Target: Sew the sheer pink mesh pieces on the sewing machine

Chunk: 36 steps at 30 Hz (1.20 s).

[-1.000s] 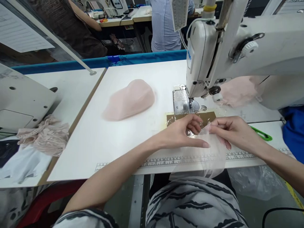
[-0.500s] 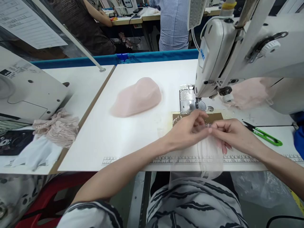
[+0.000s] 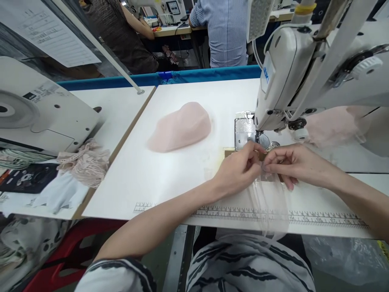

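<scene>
My left hand (image 3: 238, 170) and my right hand (image 3: 288, 162) meet fingertip to fingertip just in front of the needle area (image 3: 259, 140) of a white sewing machine (image 3: 304, 69). Both pinch the top edge of a sheer, pale mesh piece (image 3: 267, 202) that hangs down over the table's front edge and its printed ruler (image 3: 231, 213). Under my fingers lies a brown card patch (image 3: 228, 153) covered in clear film beside the metal needle plate (image 3: 243, 129).
A mound of pink fabric (image 3: 180, 127) lies left of the machine; more pink fabric (image 3: 334, 123) sits under its arm. Lace trim (image 3: 86, 162) and white cloth (image 3: 60, 194) lie on the left table beside another machine (image 3: 42, 113). Two people work behind a blue divider (image 3: 152, 77).
Both hands have carried the mesh edge forward, closer to the needle, with fingertips drawn together. The view has swung left, so the green snips have left the picture.
</scene>
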### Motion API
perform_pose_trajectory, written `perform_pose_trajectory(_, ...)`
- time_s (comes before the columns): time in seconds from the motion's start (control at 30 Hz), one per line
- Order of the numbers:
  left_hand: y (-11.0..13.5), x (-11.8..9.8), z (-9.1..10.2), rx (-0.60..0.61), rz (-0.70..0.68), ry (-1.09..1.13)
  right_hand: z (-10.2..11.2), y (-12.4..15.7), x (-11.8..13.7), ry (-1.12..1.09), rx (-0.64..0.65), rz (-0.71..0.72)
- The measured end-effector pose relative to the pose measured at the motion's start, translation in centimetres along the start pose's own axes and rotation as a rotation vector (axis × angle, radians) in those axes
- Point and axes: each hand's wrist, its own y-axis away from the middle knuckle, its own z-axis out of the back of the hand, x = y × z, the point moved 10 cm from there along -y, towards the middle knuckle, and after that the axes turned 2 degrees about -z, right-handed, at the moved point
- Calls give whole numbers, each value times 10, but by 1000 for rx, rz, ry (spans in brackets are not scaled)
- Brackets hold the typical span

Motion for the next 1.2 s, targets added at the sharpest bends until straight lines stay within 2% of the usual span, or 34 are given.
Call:
perform_pose_trajectory(0.13,0,4,1,-13,4,-98,9,1,1,3,-130,57)
perform_pose_trajectory(0.33,4,-5,9,-139,-168,-568,18,16,13,206,-338,291)
perform_pose_trajectory(0.5,6,-9,9,-158,-270,-605,15,27,26,328,-447,479)
perform_pose_trajectory(0.67,10,-17,8,-179,-368,-573,16,29,27,332,-486,509)
perform_pose_trajectory(1.03,13,-22,7,-186,-414,-549,8,29,25,294,-413,531)
perform_pose_trajectory(1.2,13,-23,8,-194,-429,-549,10,28,23,259,-423,512)
